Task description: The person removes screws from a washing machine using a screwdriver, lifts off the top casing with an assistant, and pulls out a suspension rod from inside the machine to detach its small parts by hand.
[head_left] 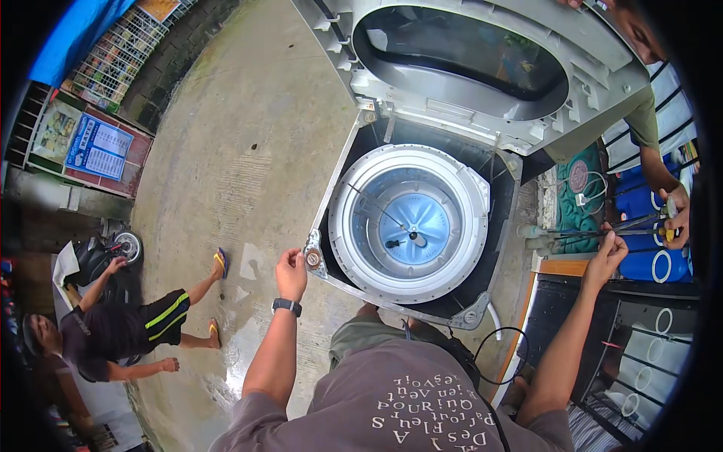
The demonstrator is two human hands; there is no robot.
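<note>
A top-load washing machine stands before me with its top cover (459,56) raised. Its grey tub (350,248) is exposed, with a blue pulsator (418,215) at the bottom. A small dark object (392,243) lies on the pulsator, too small to name. My left hand (291,273), a watch on its wrist, is closed beside the machine's front left corner bracket (313,258); what it pinches, if anything, is hidden. Off to the right, my right hand (605,258) has its fingers pinched at the thin shaft of what looks like a screwdriver (561,233).
Another person's hand (672,218) holds a yellow-handled tool close to my right hand. Blue containers (636,260) stand behind it. A grey hose (494,320) hangs from the machine's corner. On the left, a person (98,331) walks on the concrete (226,173) near a motorcycle (105,264).
</note>
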